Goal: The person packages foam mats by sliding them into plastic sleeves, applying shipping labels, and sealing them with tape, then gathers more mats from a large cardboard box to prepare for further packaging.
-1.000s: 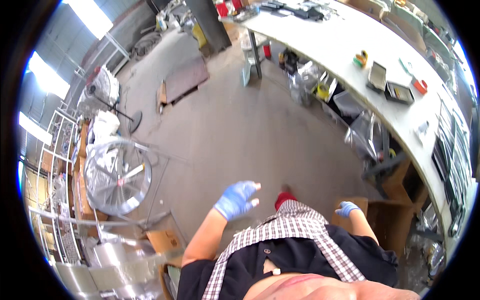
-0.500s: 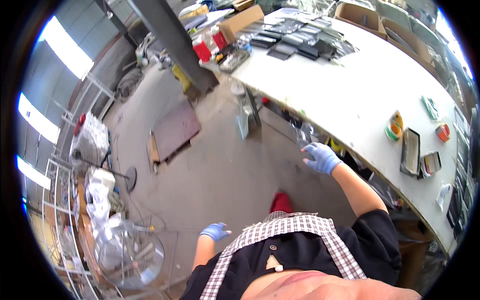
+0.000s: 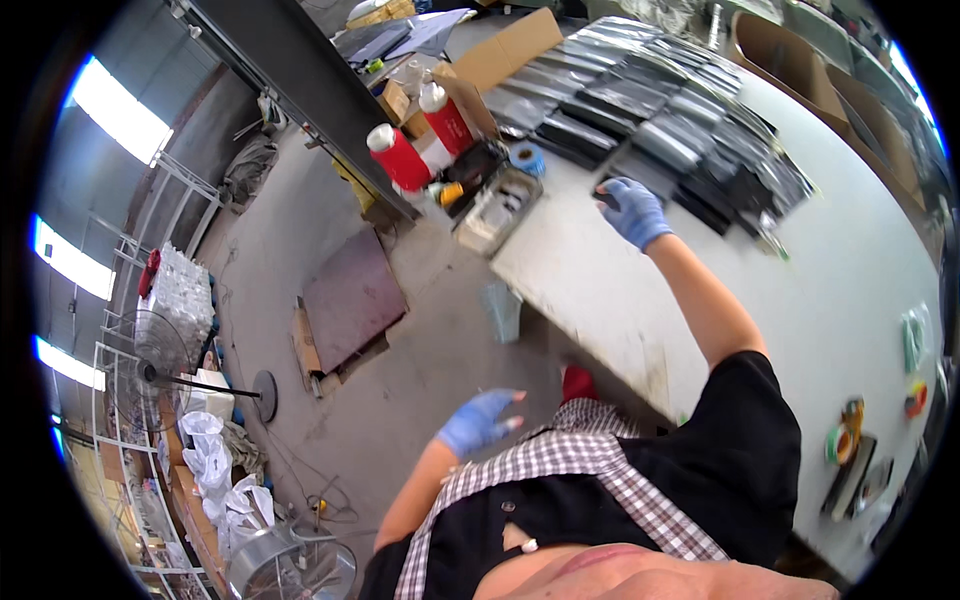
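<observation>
My right hand (image 3: 632,212), in a blue glove with bare fingertips, reaches over the white table (image 3: 620,300). Its fingers are apart and slightly bent, at the near edge of a spread of dark flat pieces in clear plastic bags (image 3: 690,135). I cannot tell whether the fingertips touch the nearest piece. My left hand (image 3: 480,422), gloved the same way, hangs over the floor in front of my checked apron. Its fingers are stretched out and it holds nothing.
At the table's left corner stand red-and-white bottles (image 3: 398,158), a parts tray (image 3: 498,212), blue tape (image 3: 526,158) and an open cardboard box (image 3: 510,50). A tape dispenser (image 3: 845,437) lies at the right. A steel column (image 3: 330,100), a floor plate (image 3: 355,300) and fans (image 3: 290,565) are left.
I have moved forward along the table toward the bagged pieces. My right hand has gone from beside the table edge to over the tabletop; my left hand has swung forward.
</observation>
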Demonstrator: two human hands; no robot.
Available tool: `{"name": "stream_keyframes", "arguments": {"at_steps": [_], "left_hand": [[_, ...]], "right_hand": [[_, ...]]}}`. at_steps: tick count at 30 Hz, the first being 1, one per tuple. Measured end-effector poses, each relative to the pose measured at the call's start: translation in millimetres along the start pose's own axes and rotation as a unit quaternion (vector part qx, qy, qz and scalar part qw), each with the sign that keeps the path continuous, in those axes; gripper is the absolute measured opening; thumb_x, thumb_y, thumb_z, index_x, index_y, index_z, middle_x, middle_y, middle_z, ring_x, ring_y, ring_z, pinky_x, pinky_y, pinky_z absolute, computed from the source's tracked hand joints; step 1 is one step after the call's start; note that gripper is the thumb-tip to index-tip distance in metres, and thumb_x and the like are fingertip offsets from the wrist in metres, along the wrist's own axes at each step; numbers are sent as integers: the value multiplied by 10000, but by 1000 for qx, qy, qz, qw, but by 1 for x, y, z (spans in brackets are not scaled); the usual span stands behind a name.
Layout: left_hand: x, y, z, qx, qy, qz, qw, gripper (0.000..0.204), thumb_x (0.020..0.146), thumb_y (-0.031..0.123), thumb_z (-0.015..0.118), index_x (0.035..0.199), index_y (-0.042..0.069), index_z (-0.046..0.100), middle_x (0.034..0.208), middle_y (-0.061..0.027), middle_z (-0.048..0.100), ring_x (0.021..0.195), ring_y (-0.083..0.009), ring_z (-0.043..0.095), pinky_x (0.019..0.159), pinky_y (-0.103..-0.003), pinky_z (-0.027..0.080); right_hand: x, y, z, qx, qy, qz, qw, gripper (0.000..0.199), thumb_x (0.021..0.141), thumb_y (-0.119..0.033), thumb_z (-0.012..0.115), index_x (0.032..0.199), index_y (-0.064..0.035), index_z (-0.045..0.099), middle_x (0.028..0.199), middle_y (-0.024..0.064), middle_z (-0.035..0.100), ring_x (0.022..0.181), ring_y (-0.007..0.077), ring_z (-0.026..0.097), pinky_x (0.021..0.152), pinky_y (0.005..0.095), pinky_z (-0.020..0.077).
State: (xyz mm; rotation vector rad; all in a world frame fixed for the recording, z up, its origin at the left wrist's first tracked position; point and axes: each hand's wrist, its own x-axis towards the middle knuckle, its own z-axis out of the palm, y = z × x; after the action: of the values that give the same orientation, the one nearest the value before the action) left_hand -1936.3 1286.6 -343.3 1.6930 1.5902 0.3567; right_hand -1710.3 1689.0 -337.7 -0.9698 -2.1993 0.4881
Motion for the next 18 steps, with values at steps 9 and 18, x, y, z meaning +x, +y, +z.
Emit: {"name": "stream_keyframes", "arguments": {"at_steps": [9, 18], "left_hand": [[-113, -198, -12, -264, 21, -604, 752, 472, 958, 306, 636, 1349, 47, 581, 1344, -156, 612, 1247, -264, 580, 1068, -355, 429], [30, -123, -99, -446, 111, -562, 687, 505, 962, 368, 647, 1356, 60, 574, 1342, -171, 598, 1232, -241, 589, 1030, -347, 466]], "right_hand": [[341, 29, 199, -146, -116, 103, 977, 348, 850, -355, 710, 1109, -123, 705, 1141, 137, 657, 1064, 316, 638, 914, 428, 531], [373, 78, 255, -173, -135, 95, 971, 273, 921, -302, 585, 909, -102, 771, 1066, 115, 688, 1022, 301, 668, 857, 440, 556]]}}
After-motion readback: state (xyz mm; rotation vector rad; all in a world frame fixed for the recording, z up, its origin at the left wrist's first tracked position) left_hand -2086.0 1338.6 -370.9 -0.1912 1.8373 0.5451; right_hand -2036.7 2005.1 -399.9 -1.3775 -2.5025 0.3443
